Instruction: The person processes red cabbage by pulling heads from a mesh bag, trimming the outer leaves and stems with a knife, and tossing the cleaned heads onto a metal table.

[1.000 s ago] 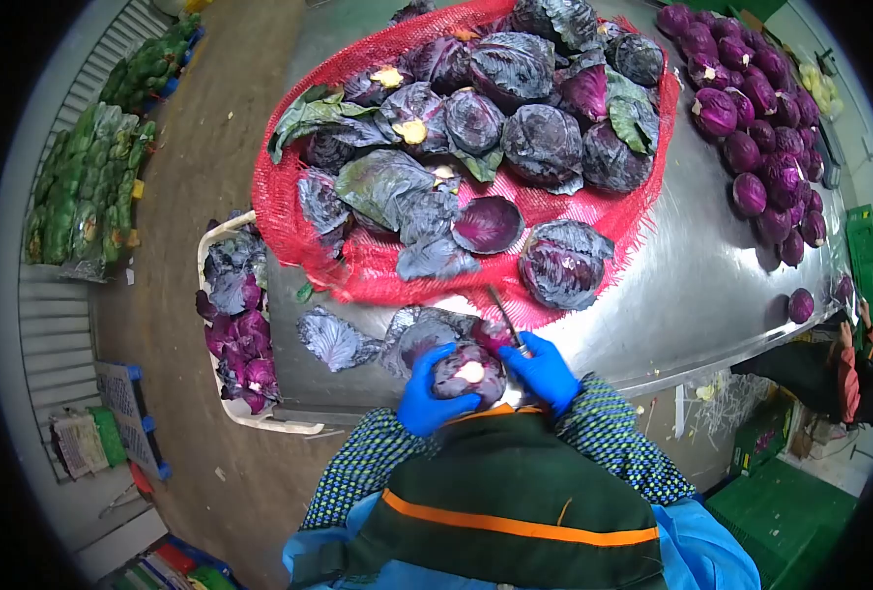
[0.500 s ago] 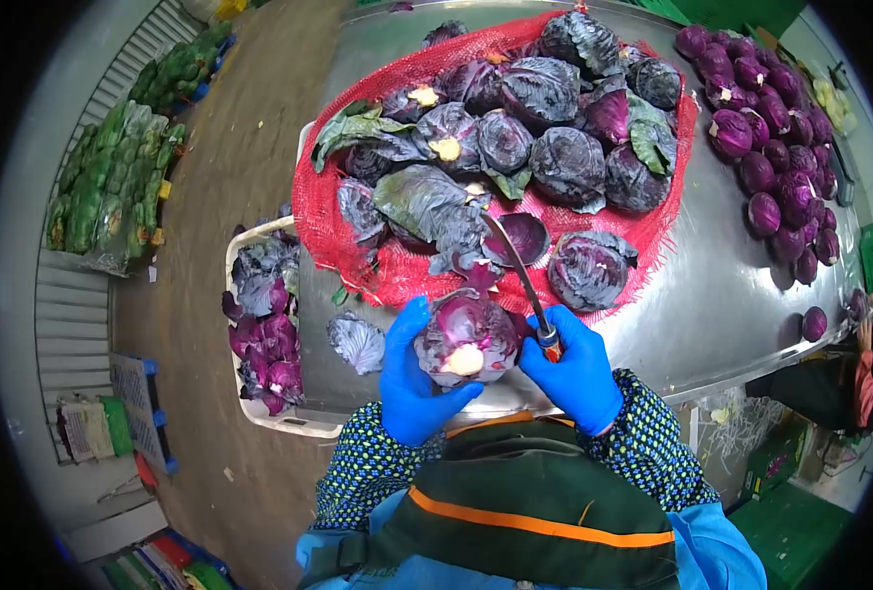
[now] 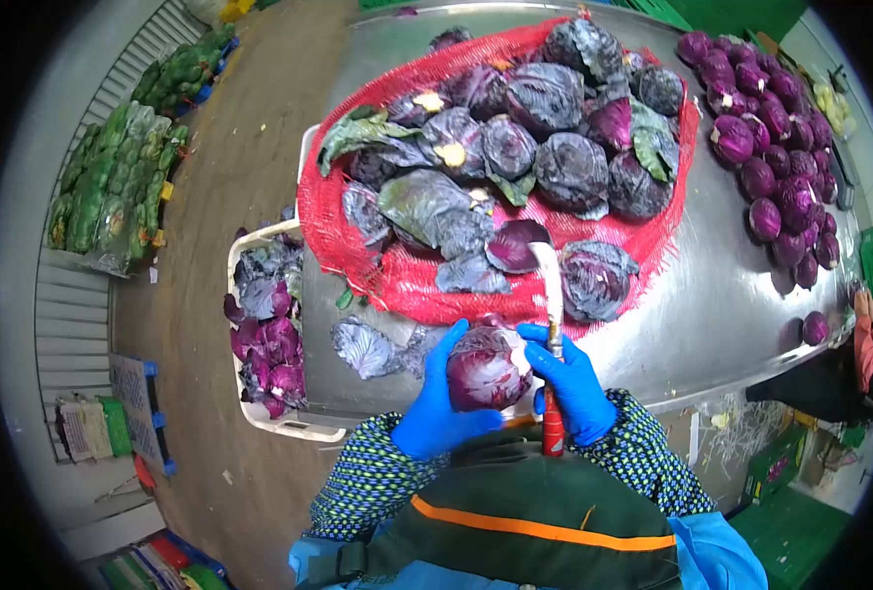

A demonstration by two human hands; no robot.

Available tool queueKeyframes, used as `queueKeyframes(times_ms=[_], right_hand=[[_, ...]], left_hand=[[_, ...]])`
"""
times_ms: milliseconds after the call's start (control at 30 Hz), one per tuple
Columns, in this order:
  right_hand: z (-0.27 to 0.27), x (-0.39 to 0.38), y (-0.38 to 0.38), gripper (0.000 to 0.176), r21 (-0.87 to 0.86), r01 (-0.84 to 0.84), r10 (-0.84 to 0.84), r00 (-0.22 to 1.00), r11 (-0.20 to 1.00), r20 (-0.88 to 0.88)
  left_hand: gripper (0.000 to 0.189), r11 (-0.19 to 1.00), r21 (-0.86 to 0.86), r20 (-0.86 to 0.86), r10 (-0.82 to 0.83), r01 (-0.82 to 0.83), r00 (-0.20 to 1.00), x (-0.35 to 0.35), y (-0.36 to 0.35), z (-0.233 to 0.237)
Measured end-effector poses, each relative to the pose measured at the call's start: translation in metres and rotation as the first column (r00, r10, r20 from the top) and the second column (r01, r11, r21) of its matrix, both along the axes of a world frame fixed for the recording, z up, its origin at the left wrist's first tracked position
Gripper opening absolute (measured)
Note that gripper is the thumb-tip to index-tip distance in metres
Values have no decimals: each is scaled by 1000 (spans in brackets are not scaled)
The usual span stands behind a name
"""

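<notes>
A red cabbage (image 3: 486,369) rests in my blue-gloved left hand (image 3: 435,408), whose fingers wrap round its left side and underside. My right hand (image 3: 576,391), gloved too, is closed on a red-handled knife (image 3: 552,428) with its curved blade pointing up and away from me. The right fingertips touch the cabbage's right side, where a pale cut patch shows. Just beyond my hands lies a red mesh sack (image 3: 407,297) bearing several dark-leaved cabbages. Loose outer leaves (image 3: 361,346) lie on the metal table (image 3: 712,324) left of my hands.
A white crate (image 3: 242,379) of stripped leaves stands at the table's left. Several smooth purple cabbages (image 3: 795,202) are piled at the right, with a single one (image 3: 815,327) nearer me. Bagged green vegetables (image 3: 112,187) stand along the left wall. Another person's sleeve (image 3: 864,344) shows at far right.
The cabbage has been turned, so its pale stem end now faces right. The knife has swung from slanting left to nearly upright. A loose leaf now lies on the sack's near edge.
</notes>
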State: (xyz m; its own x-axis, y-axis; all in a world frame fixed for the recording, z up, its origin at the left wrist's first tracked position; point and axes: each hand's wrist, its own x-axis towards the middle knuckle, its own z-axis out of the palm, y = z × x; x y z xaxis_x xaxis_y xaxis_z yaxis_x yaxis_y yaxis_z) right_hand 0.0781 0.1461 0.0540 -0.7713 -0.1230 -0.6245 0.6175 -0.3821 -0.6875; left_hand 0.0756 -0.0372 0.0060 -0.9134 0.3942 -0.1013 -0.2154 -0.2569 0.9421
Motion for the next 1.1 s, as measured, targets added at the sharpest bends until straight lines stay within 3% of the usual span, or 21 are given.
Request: queueKeyframes(times_ms=[33,100,133,167,233,267,300,367,433,500,567,633,667,700,767,833,900,933,967,1033,1100], right_hand=[[-4,4,2,43,56,-98,96,995,994,32],[-9,12,1,45,218,-83,128,971,972,-200],[-19,14,3,46,502,24,244,853,865,-461],[-18,15,9,48,554,101,224,843,827,-489],[-8,17,27,47,618,44,338,806,785,-487],[5,20,30,45,674,-36,461,756,738,-464],[12,25,28,45,669,-46,464,755,742,-463],[19,30,21,44,759,-114,624,653,641,-429],[9,28,13,45,767,-35,615,622,641,-485],[3,27,9,46,680,19,526,618,733,-584],[4,29,13,47,665,-31,521,650,746,-553],[7,30,19,47,720,-49,585,623,692,-520],[8,30,22,46,719,-19,566,631,695,-531],[10,28,24,46,719,-25,568,632,695,-527],[11,28,24,48,831,8,683,566,556,-462],[7,27,22,48,833,37,673,571,551,-471],[8,25,19,47,838,37,662,595,544,-456],[12,21,23,44,850,32,699,553,526,-454],[6,18,22,44,850,29,697,559,526,-450],[-17,6,22,42,624,119,291,807,772,-514],[-18,3,28,44,643,118,332,778,757,-534]], left_hand=[[72,967,-246,-104,43,-67,994,10,4,30],[76,949,-297,-136,68,-106,988,11,0,28],[81,928,-339,-190,91,-153,977,7,-2,28],[81,929,-337,-192,89,-151,977,5,-5,29],[79,984,-125,14,128,-126,992,4,-10,31],[78,972,-203,-34,117,-122,993,3,-10,35],[78,969,-210,-29,124,-128,992,5,-9,36],[77,948,-285,-11,146,-144,989,0,-5,38],[79,950,-263,41,183,-166,982,-1,-2,27],[84,965,-192,-41,174,-179,984,1,2,24],[85,971,-181,16,160,-154,987,1,2,33],[83,894,-393,-208,140,-214,968,-1,2,35],[80,873,-426,-239,145,-237,960,0,3,36],[80,872,-427,-234,148,-238,961,1,4,36],[79,891,-382,-165,194,-244,967,4,5,36],[78,865,-432,-246,159,-255,956,2,5,38],[75,831,-498,-428,14,-249,904,0,8,46],[74,870,-415,-350,118,-267,929,7,10,40],[74,871,-417,-344,115,-261,932,8,8,41],[76,773,-519,-636,-64,-364,769,4,7,52],[77,778,-526,-619,-73,-344,782,9,9,54]])
